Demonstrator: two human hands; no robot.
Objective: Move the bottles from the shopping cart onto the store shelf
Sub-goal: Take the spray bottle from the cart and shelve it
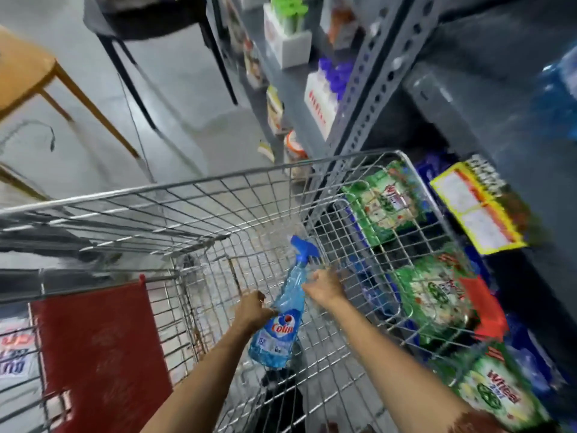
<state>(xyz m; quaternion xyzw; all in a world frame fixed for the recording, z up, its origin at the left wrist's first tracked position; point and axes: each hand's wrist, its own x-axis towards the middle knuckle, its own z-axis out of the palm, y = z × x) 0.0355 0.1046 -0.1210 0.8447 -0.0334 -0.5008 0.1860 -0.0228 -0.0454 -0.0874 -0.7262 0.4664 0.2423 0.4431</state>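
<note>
- The grey concrete floor (175, 89) spreads across the room, bare and smooth, with a thin dark cable trailing over it.
- A grey steel store shelf (374, 73) of perforated uprights runs down the right side; its upper levels hold white boxes with green and purple tops, its lower levels green Wheel detergent packs (385, 201) and a yellow-edged carton (477, 207).
- The wire shopping cart (175, 198) stands just beside the shelf, its right wall nearly against the packs; a red child-seat flap (100, 345) hangs at its near end.
- A tan wooden stool (28, 73) and a black-legged chair (146, 17) stand well apart from the cart, farther across the floor.
- Inside the cart, a blue Colin spray bottle (279, 320) tilts with its blue trigger head up and away, base towards the person.
- The left hand (253, 310) is closed around the bottle's middle.
- The right hand (323, 287) touches the bottle's neck, fingers curled; I cannot tell whether it grips.
</note>
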